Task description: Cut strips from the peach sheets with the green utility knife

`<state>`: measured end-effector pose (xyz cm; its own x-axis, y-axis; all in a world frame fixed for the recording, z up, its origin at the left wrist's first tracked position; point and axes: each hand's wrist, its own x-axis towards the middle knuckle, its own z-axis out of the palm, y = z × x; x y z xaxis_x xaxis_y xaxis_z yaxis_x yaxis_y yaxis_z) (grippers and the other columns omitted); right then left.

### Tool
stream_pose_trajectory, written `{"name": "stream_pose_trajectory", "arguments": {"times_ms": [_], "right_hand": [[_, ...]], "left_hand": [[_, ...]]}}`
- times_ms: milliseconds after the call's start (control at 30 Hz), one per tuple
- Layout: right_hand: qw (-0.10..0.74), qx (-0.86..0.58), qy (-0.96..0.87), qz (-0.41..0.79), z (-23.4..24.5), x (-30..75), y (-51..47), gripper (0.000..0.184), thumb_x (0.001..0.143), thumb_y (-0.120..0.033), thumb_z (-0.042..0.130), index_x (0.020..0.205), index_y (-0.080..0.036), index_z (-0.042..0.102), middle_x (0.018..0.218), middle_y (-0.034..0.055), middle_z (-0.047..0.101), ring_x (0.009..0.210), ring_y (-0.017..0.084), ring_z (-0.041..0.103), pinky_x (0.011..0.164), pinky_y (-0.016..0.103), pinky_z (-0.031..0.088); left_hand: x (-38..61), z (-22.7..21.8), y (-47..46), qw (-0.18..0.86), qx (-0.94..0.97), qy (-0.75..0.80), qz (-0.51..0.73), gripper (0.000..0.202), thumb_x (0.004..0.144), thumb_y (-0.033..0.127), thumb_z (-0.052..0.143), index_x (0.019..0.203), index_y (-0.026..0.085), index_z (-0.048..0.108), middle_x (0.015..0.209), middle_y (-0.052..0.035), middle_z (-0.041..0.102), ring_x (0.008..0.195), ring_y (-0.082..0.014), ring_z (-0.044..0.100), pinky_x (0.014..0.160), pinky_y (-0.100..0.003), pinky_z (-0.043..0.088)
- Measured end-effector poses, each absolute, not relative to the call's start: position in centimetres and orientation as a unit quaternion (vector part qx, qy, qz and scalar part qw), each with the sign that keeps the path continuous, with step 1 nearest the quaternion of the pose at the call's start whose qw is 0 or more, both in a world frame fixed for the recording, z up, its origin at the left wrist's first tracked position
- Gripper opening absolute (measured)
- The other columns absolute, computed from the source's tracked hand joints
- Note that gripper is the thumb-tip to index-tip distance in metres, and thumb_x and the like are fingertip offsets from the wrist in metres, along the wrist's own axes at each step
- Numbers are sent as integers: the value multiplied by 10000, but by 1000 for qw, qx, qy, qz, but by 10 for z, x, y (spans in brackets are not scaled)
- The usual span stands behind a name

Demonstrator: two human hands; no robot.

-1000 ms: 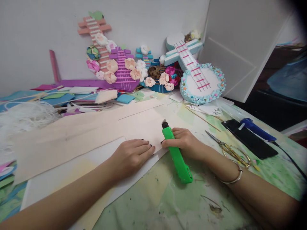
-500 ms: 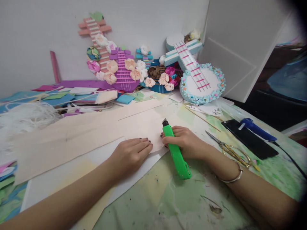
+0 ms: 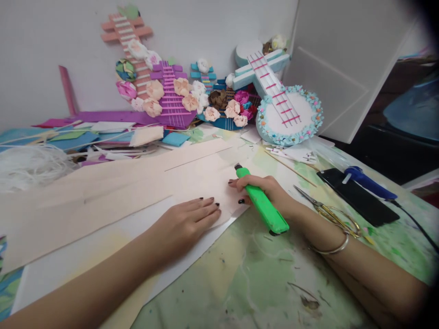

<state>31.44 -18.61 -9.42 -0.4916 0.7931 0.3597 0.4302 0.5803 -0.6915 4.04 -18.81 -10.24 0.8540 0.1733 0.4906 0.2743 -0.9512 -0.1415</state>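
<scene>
My left hand [image 3: 187,224] lies flat, fingers stretched out, on a large pale peach sheet [image 3: 113,192]. My right hand [image 3: 270,192] grips a green utility knife [image 3: 262,201], whose dark tip points away from me above the sheet's right part. A straight slit [image 3: 199,159] runs across the far part of the peach sheet. Beneath it lies a white sheet [image 3: 89,256], partly covered by my left forearm.
Gold-handled scissors [image 3: 329,212], a black phone-like slab [image 3: 360,196] and a blue glue gun [image 3: 368,183] lie to the right. Decorated lute-shaped crafts [image 3: 288,112] lean along the wall. White cord [image 3: 32,167] and coloured sheets [image 3: 103,132] are piled at the left.
The utility knife has tilted, its rear end swinging right and up, while the fingers of my right hand shifted around it. My left hand stays flat on the sheet.
</scene>
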Motion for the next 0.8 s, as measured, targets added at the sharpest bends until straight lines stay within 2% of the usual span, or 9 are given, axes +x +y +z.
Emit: {"name": "stream_pose_trajectory", "arguments": {"times_ms": [133, 233, 433, 667, 800], "right_hand": [[266, -356, -851, 278, -99, 314, -181, 211, 844, -306, 665, 1035, -223, 636, 1172, 62, 708, 1194, 234, 622, 943, 330, 521], [244, -355, -861, 271, -99, 316, -177, 203, 834, -318, 686, 1013, -229, 651, 1161, 57, 718, 1235, 232, 592, 993, 348, 492], [224, -353, -863, 284, -97, 322, -174, 226, 839, -275, 680, 1062, -249, 660, 1241, 52, 687, 1226, 212, 599, 989, 313, 491], [216, -347, -864, 294, -96, 323, -173, 222, 853, -311, 671, 1065, -246, 660, 1246, 47, 683, 1224, 206, 600, 1000, 304, 480], [219, -341, -868, 286, -85, 319, -184, 195, 870, -312, 649, 1046, -230, 666, 1179, 58, 708, 1153, 207, 644, 940, 280, 507]], "left_hand": [[40, -102, -188, 102, -962, -106, -230, 347, 994, 105, 325, 1192, 100, 610, 1174, -117, 703, 1139, -235, 645, 955, -423, 560], [38, -103, -188, 99, -965, -112, -218, 351, 996, 108, 319, 1211, 108, 596, 1195, -113, 694, 1149, -227, 639, 961, -397, 556], [36, -98, -188, 72, -967, -115, -214, 368, 1008, 122, 287, 1246, 141, 567, 1225, -82, 684, 1178, -187, 619, 995, -336, 529], [34, -98, -187, 59, -970, -115, -206, 361, 1012, 120, 296, 1254, 126, 565, 1258, -85, 665, 1195, -189, 607, 1017, -355, 509], [33, -99, -188, 68, -970, -117, -202, 358, 1006, 116, 315, 1275, 121, 551, 1275, -97, 653, 1215, -199, 592, 1040, -372, 486]]}}
